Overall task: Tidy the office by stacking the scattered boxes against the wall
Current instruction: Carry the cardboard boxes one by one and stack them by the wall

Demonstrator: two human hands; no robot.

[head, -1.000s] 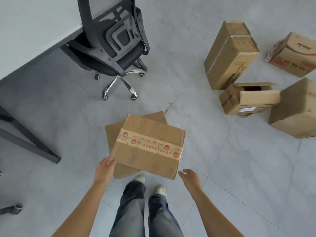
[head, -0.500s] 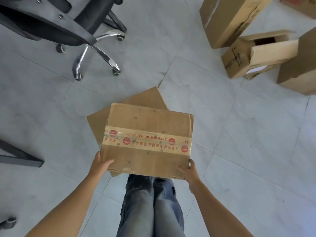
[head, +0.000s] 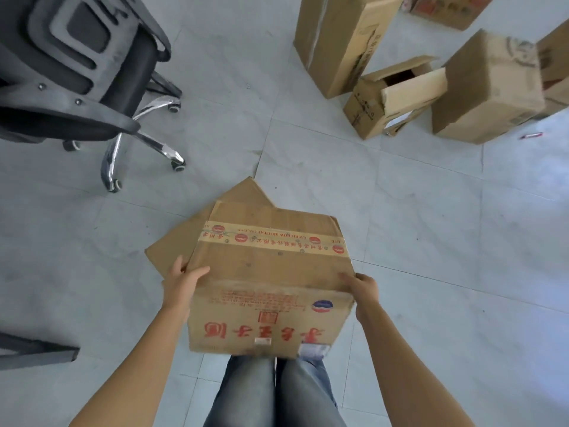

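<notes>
A brown taped cardboard box [head: 271,272] with red print on its near side is lifted off the floor in front of my legs. My left hand [head: 181,283] grips its left edge, thumb on top. My right hand [head: 363,288] grips its right edge, fingers on the top face. A flat piece of cardboard [head: 181,238] lies on the floor under and behind the box. Further boxes stand at the upper right: a tall box [head: 341,38], a small box with open flaps [head: 369,103], and a plain brown box [head: 489,90].
A black office chair [head: 77,78] with a chrome wheeled base [head: 147,143] stands at the upper left. A dark desk leg foot [head: 34,352] lies at the left edge. Another box [head: 446,7] sits at the top right. The floor is grey tile.
Both hands closed onto the box's sides and raised it toward me, tilting it so its printed near side shows. The view has shifted closer to the floor boxes.
</notes>
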